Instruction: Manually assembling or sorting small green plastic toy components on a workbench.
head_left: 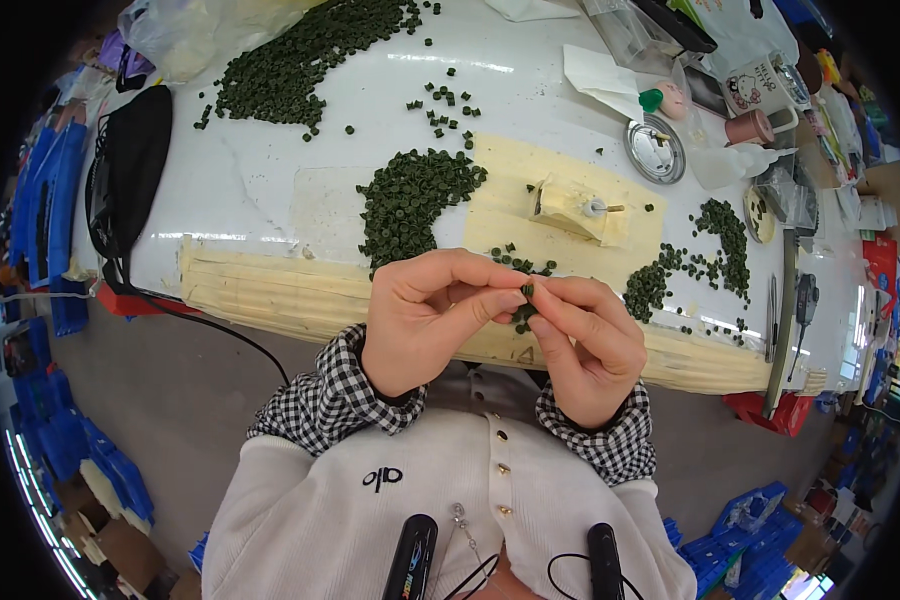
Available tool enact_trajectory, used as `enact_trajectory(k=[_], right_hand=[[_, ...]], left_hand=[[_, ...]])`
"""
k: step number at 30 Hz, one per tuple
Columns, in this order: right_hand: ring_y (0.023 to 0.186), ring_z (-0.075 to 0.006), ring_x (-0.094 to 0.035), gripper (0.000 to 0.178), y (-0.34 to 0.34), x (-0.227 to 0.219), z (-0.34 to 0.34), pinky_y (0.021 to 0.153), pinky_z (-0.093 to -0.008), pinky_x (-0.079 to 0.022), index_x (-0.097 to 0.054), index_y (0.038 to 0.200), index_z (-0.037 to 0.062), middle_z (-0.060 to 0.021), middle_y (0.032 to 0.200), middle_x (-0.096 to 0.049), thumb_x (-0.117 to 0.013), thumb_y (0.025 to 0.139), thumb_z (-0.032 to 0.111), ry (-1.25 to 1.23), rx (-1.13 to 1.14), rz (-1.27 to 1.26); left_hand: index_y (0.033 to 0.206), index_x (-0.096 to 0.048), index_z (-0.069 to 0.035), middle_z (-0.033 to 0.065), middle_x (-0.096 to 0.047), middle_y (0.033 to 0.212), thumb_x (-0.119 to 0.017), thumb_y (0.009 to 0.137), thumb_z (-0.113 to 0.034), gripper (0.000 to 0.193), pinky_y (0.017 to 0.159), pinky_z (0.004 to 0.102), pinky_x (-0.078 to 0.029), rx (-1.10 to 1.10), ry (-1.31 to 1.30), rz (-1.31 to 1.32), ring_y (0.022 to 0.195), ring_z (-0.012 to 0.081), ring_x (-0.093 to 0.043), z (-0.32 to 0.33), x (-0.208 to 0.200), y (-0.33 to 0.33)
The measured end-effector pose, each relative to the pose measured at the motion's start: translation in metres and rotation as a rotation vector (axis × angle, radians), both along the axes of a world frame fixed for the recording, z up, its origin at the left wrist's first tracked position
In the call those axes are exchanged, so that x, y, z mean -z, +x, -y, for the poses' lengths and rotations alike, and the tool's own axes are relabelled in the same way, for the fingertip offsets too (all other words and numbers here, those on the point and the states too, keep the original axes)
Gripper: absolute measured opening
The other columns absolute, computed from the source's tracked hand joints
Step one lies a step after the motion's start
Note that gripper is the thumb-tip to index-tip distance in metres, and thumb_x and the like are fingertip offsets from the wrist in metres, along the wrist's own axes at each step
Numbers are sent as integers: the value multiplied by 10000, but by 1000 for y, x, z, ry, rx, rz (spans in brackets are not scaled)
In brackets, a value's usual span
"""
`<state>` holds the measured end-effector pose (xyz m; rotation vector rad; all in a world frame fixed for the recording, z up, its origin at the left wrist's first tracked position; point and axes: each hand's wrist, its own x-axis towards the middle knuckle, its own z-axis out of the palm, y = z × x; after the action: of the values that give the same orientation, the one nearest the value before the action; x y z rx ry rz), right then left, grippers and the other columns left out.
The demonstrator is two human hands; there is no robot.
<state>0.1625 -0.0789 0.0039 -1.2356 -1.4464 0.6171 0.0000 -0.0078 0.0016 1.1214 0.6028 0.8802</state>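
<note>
My left hand [425,318] and my right hand [588,345] meet in front of my chest, just over the near edge of the white table [260,190]. Between the fingertips of both hands sits one small dark green ring-shaped piece [528,290]. A few more green pieces [523,318] show under my fingers, resting in my right palm. A large heap of the same green pieces [410,200] lies on the table just beyond my hands. A small cream block with a metal pin [575,208] stands on a yellow taped patch to the right of the heap.
Another big pile of green pieces [295,65] lies at the far left, and a smaller scatter [690,265] at the right. A black face mask [130,165] lies at the left edge. A round tin [656,150], mug [765,85] and bags crowd the far right. Blue crates [90,450] stand on the floor.
</note>
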Motion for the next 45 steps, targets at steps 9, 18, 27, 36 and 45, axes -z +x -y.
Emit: enact_trajectory(k=[9,18,27,36,45], right_hand=[[791,-204,-595,280,20,-4,-9,713,-293,-481,-671,1049,8,-115,912,-627,-711,772,1,78,337,125],[684,-175,-540,159,46,-8,-46,625,-280,-435,-676,923,7,-74,728,-586,-724,774,38,15,425,402],[730,-182,-562,61,33,-41,-23,662,-276,-455,-650,849,-38,-90,795,-611,-681,813,0,302,540,362],[788,-193,-665,89,14,-29,-24,725,-282,-525,-521,944,-18,-125,860,-657,-528,950,71,35,-31,-53],[809,-202,-661,158,16,-33,-23,744,-300,-538,-464,962,-13,-153,900,-617,-437,997,139,4,-98,89]], left_hand=[[1013,-649,68,108,-679,902,-634,857,45,158,744,232,-532,0,-114,1,807,119,-642,-3,2,-3],[1016,-643,74,117,-675,914,-611,867,57,152,741,239,-531,-14,-68,10,803,126,-640,-5,3,-4],[1004,-654,61,113,-664,933,-613,856,70,153,753,245,-530,-24,9,-44,817,135,-642,-4,1,-5],[993,-667,40,112,-657,940,-630,842,67,158,768,252,-528,32,115,-79,841,140,-640,-3,-1,-5],[990,-668,39,114,-662,931,-639,840,57,153,755,251,-525,24,128,-80,836,139,-641,-2,1,-5]])
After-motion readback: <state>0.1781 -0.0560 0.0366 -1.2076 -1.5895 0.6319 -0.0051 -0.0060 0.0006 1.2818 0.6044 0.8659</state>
